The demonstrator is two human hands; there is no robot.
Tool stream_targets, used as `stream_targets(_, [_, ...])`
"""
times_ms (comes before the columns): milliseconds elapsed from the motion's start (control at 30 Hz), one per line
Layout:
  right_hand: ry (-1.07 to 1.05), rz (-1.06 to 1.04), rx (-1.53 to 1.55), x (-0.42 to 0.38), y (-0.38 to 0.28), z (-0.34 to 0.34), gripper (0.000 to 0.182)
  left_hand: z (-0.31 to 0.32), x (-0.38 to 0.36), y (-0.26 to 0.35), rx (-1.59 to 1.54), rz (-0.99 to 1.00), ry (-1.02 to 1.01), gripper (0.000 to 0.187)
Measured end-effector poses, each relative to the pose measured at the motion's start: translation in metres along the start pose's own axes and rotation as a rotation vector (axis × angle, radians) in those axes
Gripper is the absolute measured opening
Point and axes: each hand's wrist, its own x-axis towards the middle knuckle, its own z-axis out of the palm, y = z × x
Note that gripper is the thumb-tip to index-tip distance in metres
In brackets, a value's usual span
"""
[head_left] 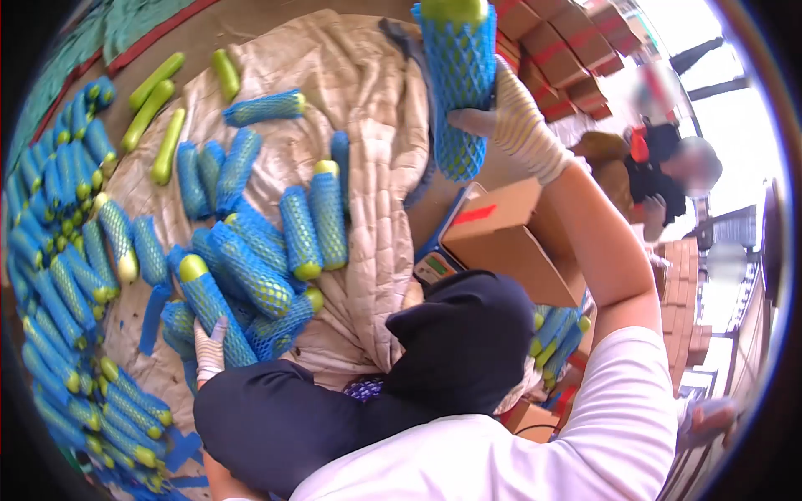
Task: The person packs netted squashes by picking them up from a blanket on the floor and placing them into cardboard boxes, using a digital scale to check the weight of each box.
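Right hand (pixel 516 125), gloved, raised high; fingers (pixel 472 122) wrapped around 1 netted zucchini (pixel 457 79), long axis near vertical, green tip up, blue foam net covering the body. Zucchini sits left of the palm, above the open cardboard box (pixel 501 242). Left hand (pixel 209 349), gloved, low over the quilted cloth (pixel 368 108); fingers closed on the lower end of a second netted zucchini (pixel 209 301) angled up-left. Right hand nearer the box

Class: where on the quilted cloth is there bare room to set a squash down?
The beige quilted cloth lies bare between the blue-netted green squashes and the brown cardboard box. The left edge is crowded with netted rows.
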Motion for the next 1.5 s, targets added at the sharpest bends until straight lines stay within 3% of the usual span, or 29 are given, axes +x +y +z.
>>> stream_targets(67, [0.181, 0.038, 0.033, -0.063, -0.029, -0.058, 0.063, -0.016, 0.009, -0.015, 0.015, 0.081, -0.069, 0.075])
stream_targets(133, [0.382, 0.054, 0.021, -0.127, -0.024, -0.103, 0.064, -0.026, 0.009, -0.023, -0.022, 0.065, 0.05, 0.067])
stream_targets(167, [0.423, 0.079, -0.26, -0.161, 0.006, -0.134, 0.064, -0.035, 0.009, -0.016, -0.026, 0.07, 0.056, 0.066])
stream_targets(233, [0.471, 0.092, -0.487, -0.216, 0.043, -0.155, 0.065, -0.055, 0.007, 0.0, -0.029, 0.085, 0.074, 0.065])
stream_targets(333, [0.277, 0.455, -0.808, -0.267, 0.081, -0.157, 0.067, -0.088, 0.001, 0.04, -0.017, 0.138, 0.099, 0.063])
stream_targets(400, [0.063, 0.509, -0.966, -0.276, 0.101, -0.15, 0.065, -0.107, -0.008, 0.069, 0.015, 0.183, 0.103, 0.062])
stream_targets(467, [-0.206, 0.738, -1.033, -0.273, 0.121, -0.141, 0.063, -0.119, -0.017, 0.094, 0.066, 0.237, 0.094, 0.061])
stream_targets(500, [-0.232, 0.79, -1.012, -0.271, 0.123, -0.141, 0.06, -0.122, -0.021, 0.108, 0.158, 0.33, 0.066, 0.056])
stream_targets(600, [0.097, 0.544, -0.773, -0.273, 0.122, -0.156, 0.054, -0.118, -0.054, 0.145, 0.176, 0.395, 0.131, 0.051])
stream_targets(667, [0.216, 0.486, -0.486, -0.275, 0.108, -0.163, 0.046, -0.119, -0.077, 0.162, 0.179, 0.405, 0.15, 0.047])
stream_targets(733, [0.255, 0.309, -0.528, -0.288, 0.103, -0.165, 0.042, -0.114, -0.099, 0.18, 0.233, 0.432, 0.171, 0.046])
stream_targets(900, [0.132, 0.363, -0.354, -0.32, 0.084, -0.154, 0.046, -0.094, -0.128, 0.227, 0.335, 0.488, 0.187, 0.05])
stream_targets(1000, [0.117, 0.324, -0.394, -0.332, 0.087, -0.147, 0.048, -0.102, -0.122, 0.241, 0.371, 0.527, 0.114, 0.05])
stream_targets(1100, [-0.036, 0.357, -0.626, -0.334, 0.09, -0.138, 0.055, -0.097, -0.118, 0.239, 0.394, 0.518, 0.133, 0.048])
stream_targets(1200, [-0.231, 0.536, -0.874, -0.322, 0.103, -0.123, 0.032, -0.095, -0.115, 0.222, 0.357, 0.507, 0.13, 0.046])
stream_targets(1233, [-0.125, 0.415, -0.872, -0.324, 0.107, -0.126, 0.025, -0.087, -0.121, 0.217, 0.369, 0.469, 0.147, 0.047])
stream_targets(1333, [0.021, 0.39, -0.823, -0.309, 0.122, -0.16, 0.02, -0.088, -0.126, 0.197, 0.395, 0.422, 0.188, 0.048])
stream_targets(1400, [0.102, 0.442, -0.66, -0.291, 0.133, -0.199, 0.026, -0.093, -0.131, 0.186, 0.369, 0.367, 0.238, 0.046])
stream_targets(1500, [0.143, 0.413, -0.457, -0.266, 0.193, -0.268, 0.029, -0.112, -0.132, 0.161, 0.364, 0.447, 0.336, 0.041])
